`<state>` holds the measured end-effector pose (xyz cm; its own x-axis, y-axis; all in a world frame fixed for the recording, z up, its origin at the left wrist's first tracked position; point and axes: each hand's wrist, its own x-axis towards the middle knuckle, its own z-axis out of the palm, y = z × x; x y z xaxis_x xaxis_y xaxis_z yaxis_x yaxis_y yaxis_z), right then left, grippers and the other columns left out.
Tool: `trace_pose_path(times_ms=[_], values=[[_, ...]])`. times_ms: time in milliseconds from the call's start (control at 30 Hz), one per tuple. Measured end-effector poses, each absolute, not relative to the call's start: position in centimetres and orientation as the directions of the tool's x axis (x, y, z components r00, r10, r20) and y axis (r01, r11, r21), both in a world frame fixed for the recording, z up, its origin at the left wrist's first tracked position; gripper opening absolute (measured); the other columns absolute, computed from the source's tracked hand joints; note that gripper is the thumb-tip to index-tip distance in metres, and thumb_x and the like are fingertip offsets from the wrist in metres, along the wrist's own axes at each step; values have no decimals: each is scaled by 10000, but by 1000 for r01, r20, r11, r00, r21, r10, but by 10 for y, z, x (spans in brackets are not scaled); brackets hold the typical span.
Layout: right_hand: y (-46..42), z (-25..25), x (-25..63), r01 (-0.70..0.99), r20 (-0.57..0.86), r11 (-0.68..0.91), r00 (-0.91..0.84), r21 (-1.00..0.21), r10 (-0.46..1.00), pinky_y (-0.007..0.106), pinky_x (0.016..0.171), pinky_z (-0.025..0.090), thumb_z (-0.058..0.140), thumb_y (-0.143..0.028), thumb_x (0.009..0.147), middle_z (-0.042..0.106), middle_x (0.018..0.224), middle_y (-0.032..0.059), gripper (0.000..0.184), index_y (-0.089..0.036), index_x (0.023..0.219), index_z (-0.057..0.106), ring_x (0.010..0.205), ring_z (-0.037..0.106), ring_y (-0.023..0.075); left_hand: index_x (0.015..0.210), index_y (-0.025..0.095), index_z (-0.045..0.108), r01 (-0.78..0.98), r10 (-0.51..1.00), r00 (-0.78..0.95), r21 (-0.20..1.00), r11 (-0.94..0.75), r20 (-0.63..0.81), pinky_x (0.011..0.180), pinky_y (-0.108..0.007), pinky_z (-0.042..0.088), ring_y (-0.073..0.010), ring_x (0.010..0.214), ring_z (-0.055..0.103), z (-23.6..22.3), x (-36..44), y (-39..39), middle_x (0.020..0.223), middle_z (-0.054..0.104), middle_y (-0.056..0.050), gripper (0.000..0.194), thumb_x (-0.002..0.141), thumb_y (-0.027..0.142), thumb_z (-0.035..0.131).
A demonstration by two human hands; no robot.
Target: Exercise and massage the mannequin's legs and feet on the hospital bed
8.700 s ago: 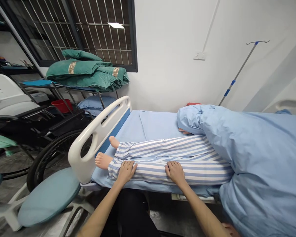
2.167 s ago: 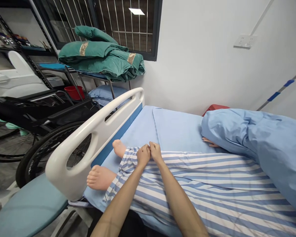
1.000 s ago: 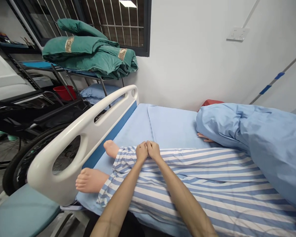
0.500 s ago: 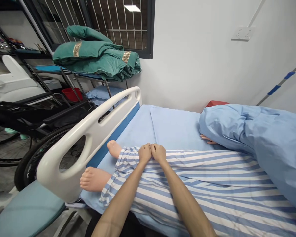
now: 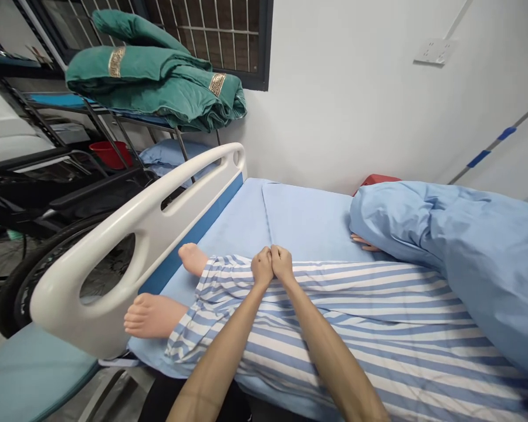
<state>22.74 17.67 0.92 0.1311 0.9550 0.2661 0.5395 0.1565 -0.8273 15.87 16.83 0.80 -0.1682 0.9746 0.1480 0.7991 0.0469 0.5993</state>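
A figure in blue-and-white striped trousers (image 5: 343, 316) lies on a hospital bed (image 5: 299, 220), bare feet (image 5: 152, 313) toward the white footboard (image 5: 127, 234). My left hand (image 5: 262, 266) and right hand (image 5: 282, 264) sit side by side on the far leg's lower shin, both closed with fingers curled, pinching the striped cloth. A light blue quilt (image 5: 457, 246) covers the figure's upper body; one of its hands (image 5: 363, 241) peeks out beneath the quilt's edge.
A wheelchair (image 5: 48, 234) stands left of the footboard. Folded green blankets (image 5: 158, 76) lie on a metal rack by the barred window. A red basin (image 5: 108, 153) and a blue pillow (image 5: 167, 158) sit under the rack. A teal seat (image 5: 30, 375) is at bottom left.
Both hands have left the near leg for the far leg and closed together on its cloth. In the last second they stay joined, shifting only slightly.
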Motion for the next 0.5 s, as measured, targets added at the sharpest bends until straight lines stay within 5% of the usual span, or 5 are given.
trace_pose_path(times_ms=[233, 500], values=[[176, 37, 235, 869, 119, 163, -121, -467, 985, 256, 612, 317, 342, -332, 913, 675, 775, 91, 378, -168, 757, 644, 698, 566, 171, 836, 202, 588, 784, 969, -148, 621, -6, 197, 644, -251, 317, -146, 756, 586, 10, 156, 167, 818, 680, -43, 215, 890, 254, 387], [171, 15, 237, 788, 207, 106, 27, -606, 978, 236, 573, 283, 315, -338, 913, 650, 683, 33, 413, -191, 671, 615, 629, 522, 133, 747, 210, 567, 776, 978, -135, 630, 6, 157, 627, -254, 303, -147, 739, 572, 9, 155, 168, 774, 664, -30, 258, 895, 266, 364]])
